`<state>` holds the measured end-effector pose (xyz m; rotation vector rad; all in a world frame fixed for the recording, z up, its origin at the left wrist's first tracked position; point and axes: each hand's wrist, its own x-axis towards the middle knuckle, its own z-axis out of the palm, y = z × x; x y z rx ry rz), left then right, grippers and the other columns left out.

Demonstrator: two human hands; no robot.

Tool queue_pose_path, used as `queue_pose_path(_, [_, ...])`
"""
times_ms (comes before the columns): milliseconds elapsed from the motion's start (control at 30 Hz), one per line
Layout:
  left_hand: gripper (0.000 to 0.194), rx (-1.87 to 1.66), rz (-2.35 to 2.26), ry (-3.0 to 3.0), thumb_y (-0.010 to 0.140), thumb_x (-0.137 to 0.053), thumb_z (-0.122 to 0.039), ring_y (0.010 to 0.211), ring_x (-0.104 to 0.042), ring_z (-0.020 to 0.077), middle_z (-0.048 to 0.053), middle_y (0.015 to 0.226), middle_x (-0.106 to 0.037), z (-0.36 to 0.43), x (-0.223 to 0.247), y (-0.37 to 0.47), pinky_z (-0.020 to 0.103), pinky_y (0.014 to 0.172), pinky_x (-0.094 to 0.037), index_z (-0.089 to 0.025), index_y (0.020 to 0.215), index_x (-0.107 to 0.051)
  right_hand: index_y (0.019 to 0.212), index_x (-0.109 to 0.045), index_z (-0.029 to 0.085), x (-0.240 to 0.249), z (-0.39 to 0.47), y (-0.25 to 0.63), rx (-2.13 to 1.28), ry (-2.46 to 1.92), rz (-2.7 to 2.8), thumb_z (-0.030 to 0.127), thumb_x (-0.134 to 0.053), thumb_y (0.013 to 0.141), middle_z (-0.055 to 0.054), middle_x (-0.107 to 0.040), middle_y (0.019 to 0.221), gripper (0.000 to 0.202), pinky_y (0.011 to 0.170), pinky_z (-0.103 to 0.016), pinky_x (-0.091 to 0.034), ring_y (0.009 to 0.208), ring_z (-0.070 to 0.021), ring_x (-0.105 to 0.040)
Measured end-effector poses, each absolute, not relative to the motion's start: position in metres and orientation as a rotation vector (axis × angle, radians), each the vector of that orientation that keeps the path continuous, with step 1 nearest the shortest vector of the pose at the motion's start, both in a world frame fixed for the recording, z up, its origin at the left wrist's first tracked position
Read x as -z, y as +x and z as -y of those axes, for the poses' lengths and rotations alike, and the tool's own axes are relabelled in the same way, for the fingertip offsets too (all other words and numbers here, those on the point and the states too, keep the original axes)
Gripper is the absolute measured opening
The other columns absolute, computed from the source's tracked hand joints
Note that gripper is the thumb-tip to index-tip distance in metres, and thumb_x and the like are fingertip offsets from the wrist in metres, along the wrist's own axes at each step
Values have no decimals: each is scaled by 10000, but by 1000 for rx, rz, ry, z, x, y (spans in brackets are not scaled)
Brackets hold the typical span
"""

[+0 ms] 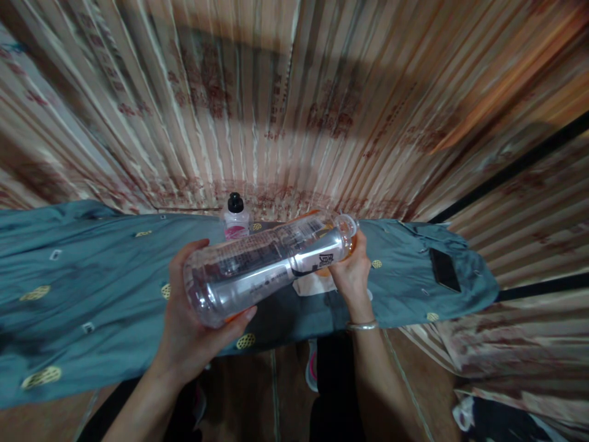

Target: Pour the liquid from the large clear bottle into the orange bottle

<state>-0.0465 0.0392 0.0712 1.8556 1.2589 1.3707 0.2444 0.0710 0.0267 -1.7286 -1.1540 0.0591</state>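
Observation:
A large clear plastic bottle (271,264) with printed dark lettering lies tilted between both my hands, its neck up to the right. My left hand (188,331) grips its wide base, thumb along the underside. Around the neck end my right hand (352,270) is closed, with a bracelet on the wrist; its fingers are partly hidden behind the bottle. Some orange shows through and behind the bottle, and I cannot make out what it is. Behind it stands a small bottle (236,221) with a black cap and a pink mark. Below the neck a whitish flat piece (315,285) rests on the cloth.
A green cloth (105,264) with yellow patterns covers the long narrow surface. Toward its right end lies a black phone (444,270). A pleated, printed curtain (285,110) hangs behind. Dark bars (515,166) cross at the right. Below is a tiled floor (294,393).

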Motion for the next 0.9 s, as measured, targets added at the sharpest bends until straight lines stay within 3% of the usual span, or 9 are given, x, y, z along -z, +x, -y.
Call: queue_pose_path(900, [862, -1403, -1236, 1884, 755, -860, -386, 1040, -790, 324, 73, 1248, -710, -42, -65, -48, 481, 863, -710, -306, 1502, -437, 1398, -599, 156, -26, -70, 246, -45, -1731, 1162, 435, -725, 723, -177, -789, 1263, 741, 930, -492, -633, 1088, -373, -784])
